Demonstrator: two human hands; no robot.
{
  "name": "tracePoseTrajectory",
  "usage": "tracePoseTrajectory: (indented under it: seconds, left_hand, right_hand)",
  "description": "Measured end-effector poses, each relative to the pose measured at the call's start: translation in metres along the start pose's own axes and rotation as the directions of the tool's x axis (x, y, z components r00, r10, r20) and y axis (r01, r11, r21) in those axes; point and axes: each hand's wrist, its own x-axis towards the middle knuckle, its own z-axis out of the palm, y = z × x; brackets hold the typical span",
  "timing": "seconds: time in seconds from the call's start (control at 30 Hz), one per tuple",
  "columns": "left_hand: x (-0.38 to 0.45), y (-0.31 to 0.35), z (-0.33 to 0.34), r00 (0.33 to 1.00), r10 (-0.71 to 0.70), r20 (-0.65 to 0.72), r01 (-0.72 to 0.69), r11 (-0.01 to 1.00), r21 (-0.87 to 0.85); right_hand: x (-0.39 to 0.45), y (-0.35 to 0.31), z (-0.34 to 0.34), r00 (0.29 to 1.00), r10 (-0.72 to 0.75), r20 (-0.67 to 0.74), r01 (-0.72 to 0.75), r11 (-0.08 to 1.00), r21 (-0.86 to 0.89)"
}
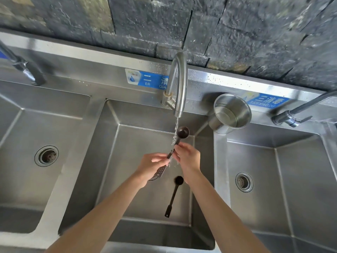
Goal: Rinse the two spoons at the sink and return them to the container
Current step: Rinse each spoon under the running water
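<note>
Over the middle sink basin (127,143), both hands hold a dark brown spoon (182,132) under the stream from the curved tap (179,83). Its bowl points up and away from me, and water runs down its handle. My left hand (152,166) pinches the lower handle. My right hand (187,157) grips the handle just above it. A second dark spoon (174,195) lies on the basin floor, bowl away from me, below my hands. A steel container (230,112) stands on the ledge right of the tap, its inside apparently bare.
A left basin (27,125) with a drain (46,155) and a right basin (291,170) with a drain (244,182) flank the middle one. Two more taps show at the far left (23,68) and far right (295,115). A dark stone wall rises behind.
</note>
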Motion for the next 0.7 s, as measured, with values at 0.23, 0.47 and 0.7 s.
tracePoseTrajectory:
  seconds: [0.23,0.47,0.7]
  left_hand:
    - [-0.001,0.002,0.001,0.996,-0.011,0.088,0.007,0.999,0.047]
    - [0.000,-0.005,-0.003,0.992,-0.023,0.121,0.041,0.987,-0.153]
    - [-0.002,-0.002,-0.010,0.995,-0.092,-0.048,0.055,0.861,-0.506]
  right_hand:
    - [-0.004,-0.012,-0.009,0.998,-0.042,-0.047,0.046,0.995,0.090]
    - [0.001,-0.022,-0.013,0.993,0.007,-0.117,0.023,0.969,0.247]
    - [0.006,-0.008,-0.009,0.978,0.169,-0.123,-0.101,0.897,0.430]
